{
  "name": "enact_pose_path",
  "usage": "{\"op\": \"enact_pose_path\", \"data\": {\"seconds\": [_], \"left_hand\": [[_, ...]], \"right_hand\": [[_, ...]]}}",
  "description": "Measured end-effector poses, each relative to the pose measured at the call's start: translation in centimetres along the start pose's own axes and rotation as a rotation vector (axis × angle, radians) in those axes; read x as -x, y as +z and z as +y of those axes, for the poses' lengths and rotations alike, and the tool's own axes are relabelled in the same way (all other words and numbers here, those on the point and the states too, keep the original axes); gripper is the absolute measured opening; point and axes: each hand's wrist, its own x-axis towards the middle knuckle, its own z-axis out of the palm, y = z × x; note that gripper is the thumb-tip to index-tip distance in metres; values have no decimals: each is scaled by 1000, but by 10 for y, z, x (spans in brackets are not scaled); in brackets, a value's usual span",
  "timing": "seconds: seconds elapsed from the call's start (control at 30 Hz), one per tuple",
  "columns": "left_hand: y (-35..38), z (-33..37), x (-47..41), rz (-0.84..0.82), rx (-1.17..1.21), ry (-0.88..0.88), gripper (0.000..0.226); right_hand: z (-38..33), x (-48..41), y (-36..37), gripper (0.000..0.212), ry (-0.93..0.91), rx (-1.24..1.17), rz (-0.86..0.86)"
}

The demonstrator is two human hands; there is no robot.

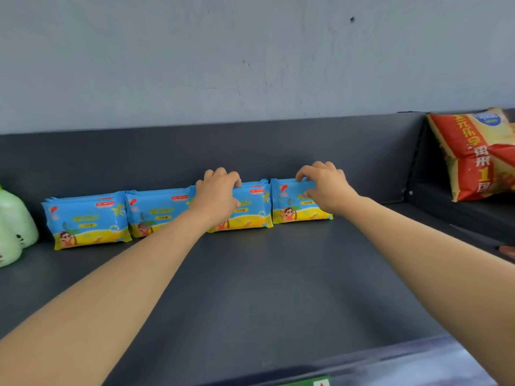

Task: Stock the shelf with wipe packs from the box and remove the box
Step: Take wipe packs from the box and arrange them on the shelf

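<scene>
Four stacks of wipe packs [86, 221] were shelved | rightmost two were gripped by left hand [220, 192] and right hand [324, 186] | box unseen, removal judged pending

The dark grey shelf [264, 288] carries four groups of blue-and-yellow wipe packs [87, 221], standing on edge side by side near its back wall. Pale green bottles [16, 227] stand at the left end. A red-and-yellow snack bag [473, 154] leans in the neighbouring section.

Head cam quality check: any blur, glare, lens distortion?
Head view: soft, even light, no glare; wide-angle bend bows the back edge of the shelf; print on the wipe packs is smeared, unreadable; left hand and right hand, gripping packs, cast only faint shadows.
</scene>
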Motion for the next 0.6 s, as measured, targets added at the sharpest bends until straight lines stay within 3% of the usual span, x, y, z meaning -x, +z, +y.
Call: {"op": "enact_pose_path", "data": {"seconds": [0.2, 0.4, 0.6], "left_hand": [[0, 8, 9, 50, -125, 8, 45], [-15, 22, 27, 124, -174, -4, 47], [-31, 81, 61, 103, 20, 90, 37]], "right_hand": [[-7, 11, -3, 44, -2, 53, 71], [-18, 32, -24, 41, -66, -11, 127], [-6, 80, -52, 34, -80, -44, 191]]}}
